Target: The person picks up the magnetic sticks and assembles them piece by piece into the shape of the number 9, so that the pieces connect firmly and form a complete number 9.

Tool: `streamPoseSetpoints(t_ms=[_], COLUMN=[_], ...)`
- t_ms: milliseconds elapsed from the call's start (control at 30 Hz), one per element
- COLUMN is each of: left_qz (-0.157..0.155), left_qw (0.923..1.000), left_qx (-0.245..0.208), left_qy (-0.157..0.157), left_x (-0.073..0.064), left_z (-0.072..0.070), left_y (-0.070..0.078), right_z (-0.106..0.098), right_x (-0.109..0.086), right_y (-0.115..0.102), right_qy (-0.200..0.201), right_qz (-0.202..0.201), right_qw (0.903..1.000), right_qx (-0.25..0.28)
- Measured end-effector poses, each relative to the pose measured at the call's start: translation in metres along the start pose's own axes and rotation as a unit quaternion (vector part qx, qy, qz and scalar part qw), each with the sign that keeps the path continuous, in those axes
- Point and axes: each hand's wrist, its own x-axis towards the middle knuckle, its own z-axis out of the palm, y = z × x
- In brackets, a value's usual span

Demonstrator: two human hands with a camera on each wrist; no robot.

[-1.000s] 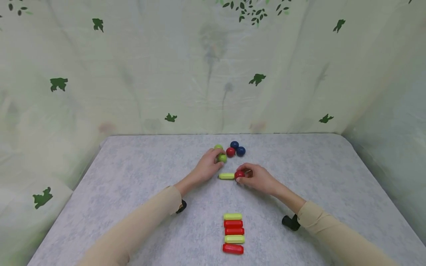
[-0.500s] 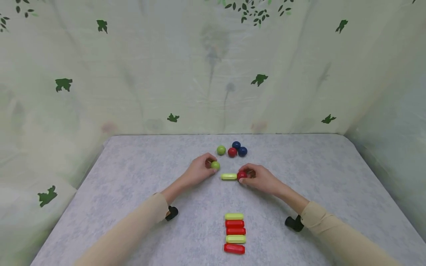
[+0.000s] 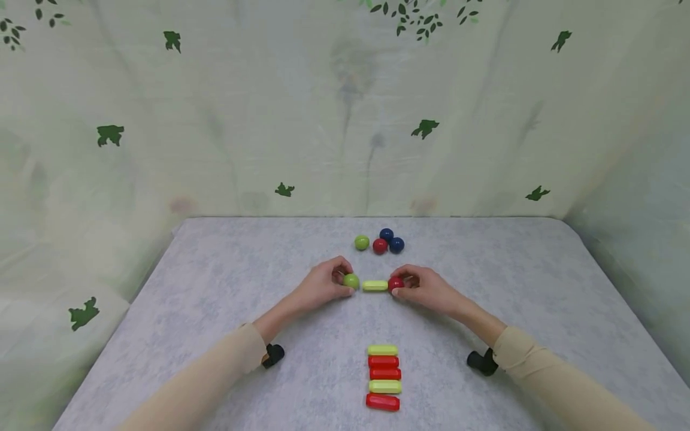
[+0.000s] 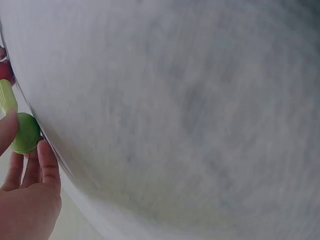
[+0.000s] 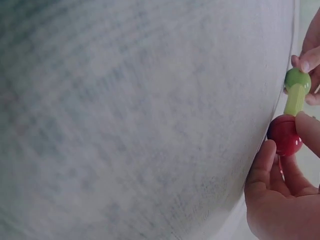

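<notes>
1. Green ball (image 3: 351, 281): we see the left hand (image 3: 323, 282) pinching it between thumb and fingers, with a narrow gap to its right. Being round and glossy, it could slip from those fingertips if squeezed unevenly.
2. Between the hands lies the yellow stick (image 3: 375, 286), its right end against the red ball. We judge it could swivel or be knocked askew if the green ball met it off-centre.
3. The right hand (image 3: 431, 291) pinches the red ball (image 3: 396, 284); we cannot tell how firmly ball and stick are joined, and a weak joint could part under a sideways push.
4. Beyond and between both hands sit a loose green ball (image 3: 362, 242), a second red ball (image 3: 380, 246) and two blue balls (image 3: 396, 245); a brushing finger might set them rolling. Nearer than either hand, we see a row of red and yellow sticks (image 3: 385, 387).
5. Under both hands we find a mottled grey tabletop (image 3: 226, 257). Pale cloth (image 3: 269, 120) with dark green bird shapes hangs left of, beyond and right of them.
</notes>
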Motion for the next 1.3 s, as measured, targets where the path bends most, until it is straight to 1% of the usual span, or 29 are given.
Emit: streamPoseSetpoints(t_ms=[100, 200, 333, 433, 600, 767, 900, 1033, 1200, 1300], left_qz=[0.000, -0.005, -0.017, -0.031, -0.054, -0.067, -0.069, -0.065, -0.050, -0.048], left_qw=[1.0000, 0.9999, 0.9997, 0.9989, 0.9967, 0.9954, 0.9951, 0.9939, 0.9927, 0.9926], left_qx=[-0.002, -0.008, -0.018, -0.035, -0.059, -0.058, -0.053, -0.068, -0.077, -0.076], left_qy=[-0.008, -0.009, -0.005, -0.002, 0.013, 0.035, 0.048, 0.059, 0.077, 0.081], left_x=[-0.001, -0.003, -0.004, -0.005, -0.010, -0.016, -0.022, -0.026, -0.026, -0.025], left_z=[0.003, 0.005, 0.008, 0.010, 0.014, 0.019, 0.023, 0.026, 0.026, 0.026], left_y=[0.001, 0.003, 0.007, 0.010, 0.016, 0.023, 0.026, 0.027, 0.025, 0.025], right_z=[0.000, -0.001, -0.001, -0.001, -0.002, -0.002, -0.002, -0.001, -0.001, -0.001], right_x=[0.000, 0.000, 0.000, -0.001, -0.001, -0.001, 0.000, 0.000, 0.001, 0.001], right_y=[0.001, 0.001, 0.002, 0.002, 0.002, 0.003, 0.002, 0.001, 0.002, 0.003], right_qy=[-0.005, -0.007, -0.008, -0.009, -0.007, -0.005, -0.005, -0.005, -0.004, -0.005], right_qz=[-0.004, -0.008, -0.008, -0.008, -0.007, -0.003, -0.002, -0.003, -0.008, -0.007], right_qw=[1.0000, 0.9999, 0.9999, 0.9999, 0.9999, 1.0000, 1.0000, 1.0000, 0.9999, 1.0000], right_qx=[0.003, 0.002, 0.001, 0.001, -0.001, -0.005, -0.006, -0.006, -0.006, -0.005])
